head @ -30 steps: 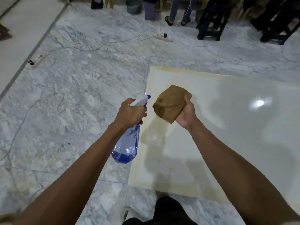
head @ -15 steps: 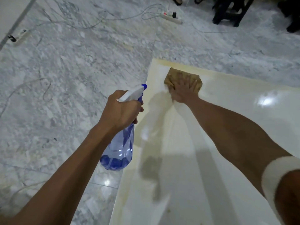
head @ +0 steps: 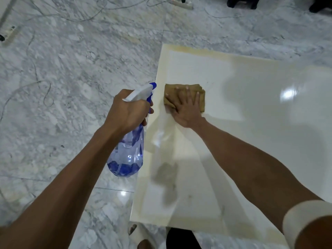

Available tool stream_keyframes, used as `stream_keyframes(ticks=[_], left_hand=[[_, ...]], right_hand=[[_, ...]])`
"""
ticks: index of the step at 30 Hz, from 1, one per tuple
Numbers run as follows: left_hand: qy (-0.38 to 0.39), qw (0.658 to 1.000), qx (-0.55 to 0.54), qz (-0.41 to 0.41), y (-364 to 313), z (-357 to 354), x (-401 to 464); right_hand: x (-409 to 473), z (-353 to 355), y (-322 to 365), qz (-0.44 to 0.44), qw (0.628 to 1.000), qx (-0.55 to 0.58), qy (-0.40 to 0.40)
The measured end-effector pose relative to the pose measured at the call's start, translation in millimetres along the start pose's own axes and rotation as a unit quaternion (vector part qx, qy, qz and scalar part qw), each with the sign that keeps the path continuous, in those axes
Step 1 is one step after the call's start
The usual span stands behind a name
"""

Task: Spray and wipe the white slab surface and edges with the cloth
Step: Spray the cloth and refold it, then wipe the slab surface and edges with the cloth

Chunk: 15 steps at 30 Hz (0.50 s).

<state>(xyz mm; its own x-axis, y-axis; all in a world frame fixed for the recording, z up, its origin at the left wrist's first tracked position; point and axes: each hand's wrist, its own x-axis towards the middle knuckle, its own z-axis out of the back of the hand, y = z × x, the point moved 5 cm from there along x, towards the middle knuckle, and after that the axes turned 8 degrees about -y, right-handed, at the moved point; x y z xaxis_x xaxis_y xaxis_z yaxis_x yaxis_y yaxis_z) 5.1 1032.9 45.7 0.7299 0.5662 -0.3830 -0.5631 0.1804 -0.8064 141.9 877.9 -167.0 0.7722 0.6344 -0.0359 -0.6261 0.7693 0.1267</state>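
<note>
Cloth [head: 185, 95] contact with the slab is confirmed: a second ago it was held crumpled in the air, now it lies pressed flat under the right hand [head: 186, 108], fingers [head: 187, 92] spread open on top of it. Since half a second ago it has travelled from the far corner at 12 o'clock back along the left edge of the white slab [head: 251, 123], which lies on the marble floor [head: 62, 87]. Left hand [head: 128, 112] is closed around the spray bottle [head: 129, 150] at 9 o'clock of the cloth, off the slab, nozzle toward it. Judgement: wiping is under way; yellowed borders and a grey smear at 6 o'clock remain
</note>
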Motion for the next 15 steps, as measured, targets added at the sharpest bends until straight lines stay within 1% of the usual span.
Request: stream_keyframes(ticks=[8, 15], left_hand=[[0.014, 1.000, -0.013, -0.023, 29, 27, -74], [0.019, 0.999, -0.006, -0.032, 65, 56, -133]], right_hand=[[-100, -14, 58, 0.014, 1.000, 0.002, -0.023], [-191, -20, 103, 0.006, 1.000, 0.002, -0.016]])
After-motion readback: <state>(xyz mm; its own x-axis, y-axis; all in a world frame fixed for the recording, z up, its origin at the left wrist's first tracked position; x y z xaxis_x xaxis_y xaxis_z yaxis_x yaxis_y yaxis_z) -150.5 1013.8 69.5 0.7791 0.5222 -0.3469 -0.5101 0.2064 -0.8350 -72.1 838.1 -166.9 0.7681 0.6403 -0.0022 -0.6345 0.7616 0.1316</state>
